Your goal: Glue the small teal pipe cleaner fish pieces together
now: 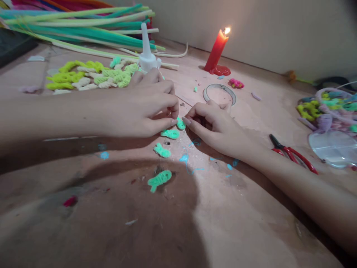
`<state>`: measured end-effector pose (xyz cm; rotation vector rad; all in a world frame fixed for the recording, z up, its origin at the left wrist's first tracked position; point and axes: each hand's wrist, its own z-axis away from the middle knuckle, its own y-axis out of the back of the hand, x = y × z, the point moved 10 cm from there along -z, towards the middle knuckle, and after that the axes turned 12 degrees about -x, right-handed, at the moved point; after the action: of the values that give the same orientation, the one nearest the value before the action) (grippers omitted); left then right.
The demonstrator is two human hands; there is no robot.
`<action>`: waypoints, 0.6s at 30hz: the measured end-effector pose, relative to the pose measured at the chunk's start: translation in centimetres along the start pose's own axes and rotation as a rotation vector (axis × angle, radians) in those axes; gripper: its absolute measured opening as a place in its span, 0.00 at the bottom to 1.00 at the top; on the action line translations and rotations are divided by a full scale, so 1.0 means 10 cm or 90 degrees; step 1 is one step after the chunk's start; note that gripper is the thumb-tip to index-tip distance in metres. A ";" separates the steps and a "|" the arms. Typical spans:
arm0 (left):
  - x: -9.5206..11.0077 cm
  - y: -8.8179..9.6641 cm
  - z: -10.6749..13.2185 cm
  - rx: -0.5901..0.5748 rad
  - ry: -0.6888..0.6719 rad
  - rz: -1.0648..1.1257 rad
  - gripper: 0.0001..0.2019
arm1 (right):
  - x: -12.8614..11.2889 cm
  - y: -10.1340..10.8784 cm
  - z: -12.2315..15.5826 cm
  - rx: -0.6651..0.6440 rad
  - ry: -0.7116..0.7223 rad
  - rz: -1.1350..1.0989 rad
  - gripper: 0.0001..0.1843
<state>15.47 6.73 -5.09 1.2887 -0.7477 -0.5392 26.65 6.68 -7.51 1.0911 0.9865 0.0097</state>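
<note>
My left hand (152, 106) and my right hand (213, 124) meet over the table, thumb and fingers of each pinched at opposite sides of a small mint-green pipe-cleaner fish (181, 124). Part of that piece is hidden by the fingertips. Below it, three more pipe-cleaner fish of the same green lie in a loose line: one (170, 134) close under my left thumb, another (162, 150) lower, and the largest (160, 180) nearest me. Behind my left hand stands a white glue bottle (147, 60) with a pointed nozzle, its lower part covered by the hand.
A lit red candle (215, 52) leans in melted wax at the back. A tape ring (233, 97) lies beyond my right hand. Red-handled pliers (298, 157) rest beside my right forearm. Pipe cleaners (83, 22) and yellow-green twisted pieces (67, 77) fill the back left. A clear container (331, 149) is far right.
</note>
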 end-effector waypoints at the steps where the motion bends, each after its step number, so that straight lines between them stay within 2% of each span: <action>1: -0.01 0.00 0.00 -0.004 0.007 -0.001 0.17 | 0.00 0.00 0.00 0.001 0.000 -0.001 0.09; 7: -0.04 -0.05 0.00 -0.065 0.045 -0.007 0.16 | 0.01 -0.01 -0.01 -0.002 0.000 -0.004 0.10; 12: -0.05 -0.03 0.00 -0.040 0.029 0.009 0.16 | 0.00 -0.02 -0.01 -0.006 0.001 -0.010 0.11; 15: -0.01 -0.02 0.00 -0.041 -0.001 0.015 0.20 | 0.00 -0.01 0.00 0.003 0.007 0.002 0.11; 18: -0.01 -0.02 -0.01 -0.045 0.008 0.019 0.20 | -0.01 0.01 0.00 0.013 0.016 0.011 0.11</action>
<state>15.43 6.82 -5.33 1.2121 -0.7305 -0.5280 26.60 6.64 -7.35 1.1210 1.0021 0.0267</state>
